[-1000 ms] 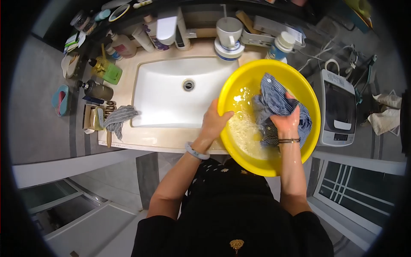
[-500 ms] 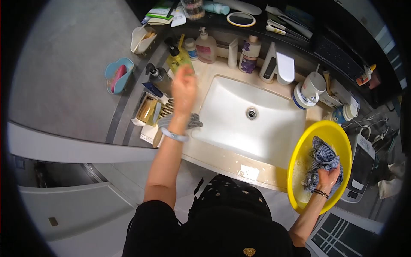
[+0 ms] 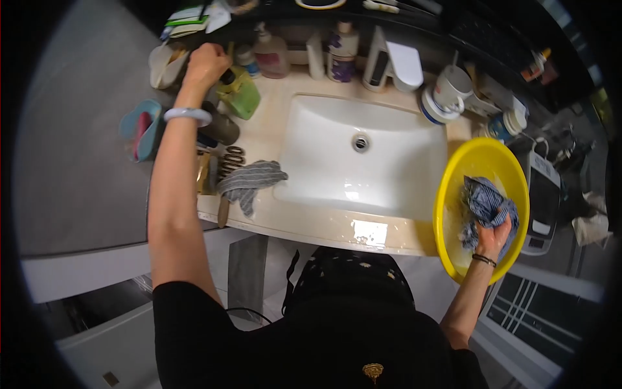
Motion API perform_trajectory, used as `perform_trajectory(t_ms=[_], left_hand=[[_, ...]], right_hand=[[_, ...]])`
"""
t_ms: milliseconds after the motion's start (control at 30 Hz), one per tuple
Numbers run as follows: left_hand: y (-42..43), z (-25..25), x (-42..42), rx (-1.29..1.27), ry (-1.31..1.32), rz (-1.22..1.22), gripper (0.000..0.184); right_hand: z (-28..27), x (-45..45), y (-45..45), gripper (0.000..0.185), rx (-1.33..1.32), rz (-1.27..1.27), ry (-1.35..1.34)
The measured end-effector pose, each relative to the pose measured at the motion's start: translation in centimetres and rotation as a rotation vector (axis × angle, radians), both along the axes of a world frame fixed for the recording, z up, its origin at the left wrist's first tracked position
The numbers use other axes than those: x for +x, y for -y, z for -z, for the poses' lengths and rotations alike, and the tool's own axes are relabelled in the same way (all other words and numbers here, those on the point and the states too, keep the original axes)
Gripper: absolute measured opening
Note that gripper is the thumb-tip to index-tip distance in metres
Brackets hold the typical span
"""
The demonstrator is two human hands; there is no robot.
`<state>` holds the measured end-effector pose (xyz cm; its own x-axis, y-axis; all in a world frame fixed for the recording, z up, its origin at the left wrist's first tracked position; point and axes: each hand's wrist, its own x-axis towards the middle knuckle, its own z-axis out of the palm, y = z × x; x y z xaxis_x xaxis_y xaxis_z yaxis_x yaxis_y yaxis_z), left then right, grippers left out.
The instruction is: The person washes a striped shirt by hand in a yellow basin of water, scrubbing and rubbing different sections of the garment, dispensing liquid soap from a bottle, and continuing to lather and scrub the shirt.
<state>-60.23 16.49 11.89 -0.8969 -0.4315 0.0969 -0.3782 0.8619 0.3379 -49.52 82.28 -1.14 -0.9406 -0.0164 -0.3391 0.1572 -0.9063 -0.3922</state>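
Observation:
At the back left of the counter, my left hand (image 3: 207,65) is closed around the black pump top of a yellow-green pump bottle (image 3: 241,96), which leans toward the hand. My fingertips are partly hidden there. On the right, my right hand (image 3: 494,235) grips a bunched blue-and-white striped cloth (image 3: 487,201) inside a yellow basin (image 3: 444,194). Some water and suds show in the basin beside the cloth.
A white sink (image 3: 324,172) lies between my hands, with a white faucet (image 3: 402,65) behind it. A grey striped cloth (image 3: 253,178) rests at its left edge. Near my left forearm stand a dark bottle (image 3: 222,126) and a blue wall holder (image 3: 133,126). A mug (image 3: 452,87) stands right of the faucet.
My left hand has moved away from me and left, onto the pump bottle's top. My right hand stays on the striped cloth in the basin. The whole view has shifted.

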Motion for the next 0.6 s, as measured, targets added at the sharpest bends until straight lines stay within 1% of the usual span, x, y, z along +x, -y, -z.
perform_trajectory(t_ms=[67,133,200,267,300,333,400,533,600], left_hand=[[-2.3,-0.7,1.5,-0.068,-0.058,0.097,0.022],[-5.4,-2.4,3.6,-0.061,-0.106,0.185,0.022],[-8.4,-3.4,5.6,-0.029,-0.236,0.308,0.017],[-12.9,-5.4,7.3,0.263,-0.096,0.251,0.016],[-14.8,-5.9,7.8,0.347,-0.073,0.265,0.014],[-16.6,-6.1,8.1,0.351,-0.074,0.277,0.014],[-19.7,-6.5,8.8,0.57,0.056,0.273,0.013],[-26.0,-5.9,11.7,0.655,0.171,0.275,0.013],[-28.9,-5.4,13.3,0.737,0.168,0.258,0.013]], right_hand=[[-0.5,0.1,0.6,0.05,0.022,0.042,0.009],[-1.1,0.1,1.2,0.051,0.041,0.086,0.021],[-2.0,0.0,2.0,0.052,-0.025,-0.043,-0.002],[-2.5,-0.1,2.3,0.056,-0.087,-0.115,-0.005],[-2.6,-0.2,2.7,0.054,-0.072,-0.161,-0.025],[-2.6,-0.3,2.9,0.052,-0.06,-0.215,-0.047],[-2.8,-0.2,2.7,0.052,-0.099,-0.243,-0.048],[-3.3,0.2,2.1,0.051,-0.198,-0.322,0.002],[-3.5,0.4,1.7,0.051,-0.215,-0.348,0.027]])
